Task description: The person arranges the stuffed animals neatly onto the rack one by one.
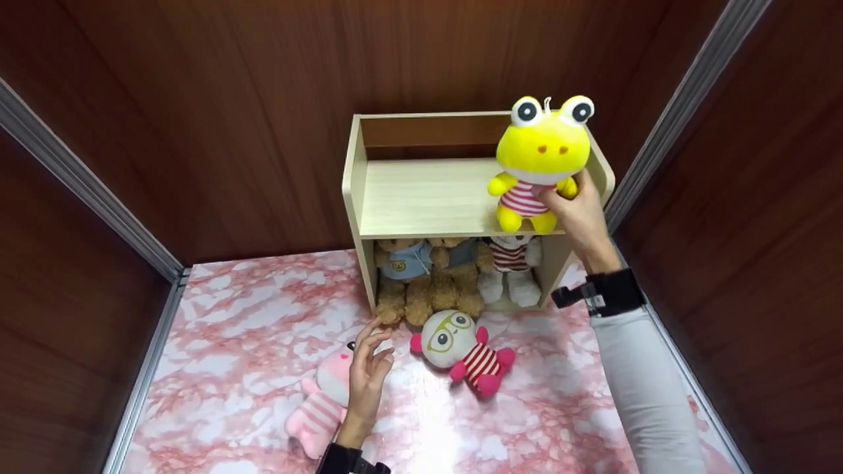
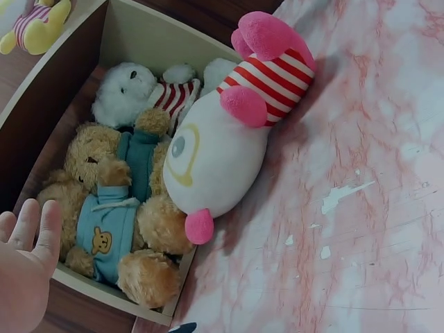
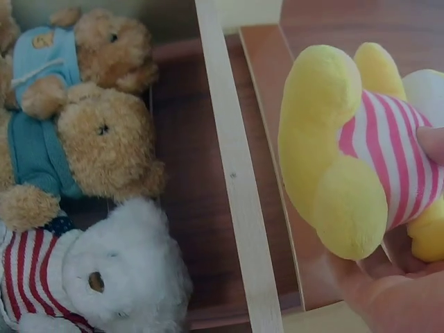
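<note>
The yellow frog (image 1: 543,148) is hanging at the right end of the top board (image 1: 421,197), with its feet near the front edge. I am not able to tell if the feet are touching the wood. The right hand (image 1: 583,214) is squeezing the frog's striped tummy between thumb and fingers, so the frog's part is looking half done: it is up high, but nobody is letting go of it yet.

Under the top board, three toys are already sitting side by side in the shelf (image 1: 353,174): the blue-shirt bear (image 1: 405,260), the teal-shirt bear (image 1: 461,253) and the white toy (image 1: 510,260) in red stripes. That row is looking finished.

Two toys are not sitting in the shelf, so they are maybe the ones left. The glasses toy (image 1: 464,352) is lying on the pink floor (image 1: 244,342) just in front of the bears' feet. The pale pink toy (image 1: 316,408) is lying farther left, partly hiding behind the left hand (image 1: 369,375). That hand is holding nothing; its fingers are loose and apart, pointing near the blue-shirt bear's foot.
</note>
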The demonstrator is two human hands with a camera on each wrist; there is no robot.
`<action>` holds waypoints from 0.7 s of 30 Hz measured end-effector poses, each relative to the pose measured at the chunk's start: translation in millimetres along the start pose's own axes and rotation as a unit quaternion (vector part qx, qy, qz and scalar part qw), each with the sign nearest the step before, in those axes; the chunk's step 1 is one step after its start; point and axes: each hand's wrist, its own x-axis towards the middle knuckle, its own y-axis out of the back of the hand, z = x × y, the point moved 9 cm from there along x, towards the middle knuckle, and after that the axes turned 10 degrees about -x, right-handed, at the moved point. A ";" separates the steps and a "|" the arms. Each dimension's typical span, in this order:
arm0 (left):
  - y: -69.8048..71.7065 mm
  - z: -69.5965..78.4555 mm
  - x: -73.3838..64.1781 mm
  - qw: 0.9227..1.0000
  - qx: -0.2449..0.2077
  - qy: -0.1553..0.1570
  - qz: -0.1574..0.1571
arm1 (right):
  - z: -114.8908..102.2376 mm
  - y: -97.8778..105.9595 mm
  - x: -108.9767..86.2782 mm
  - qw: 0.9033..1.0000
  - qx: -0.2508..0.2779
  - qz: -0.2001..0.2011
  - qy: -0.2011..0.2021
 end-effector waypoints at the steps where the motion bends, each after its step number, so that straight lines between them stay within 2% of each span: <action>1: 0.5 -0.2 -0.3 1.000 0.001 0.002 0.001 | 0.2 0.3 3.3 1.000 -0.002 0.003 -0.003; 10: -0.2 -2.9 -2.3 1.000 -0.009 -0.002 0.004 | 5.9 -3.6 32.3 0.998 -0.039 0.023 -0.036; 17: 0.7 -2.6 -4.0 1.000 -0.004 -0.017 0.003 | 8.8 -7.1 47.8 0.999 -0.008 0.031 -0.028; 21: 0.8 -3.4 -3.4 1.000 -0.003 -0.013 0.003 | 10.8 -8.5 54.2 0.999 -0.002 0.027 -0.018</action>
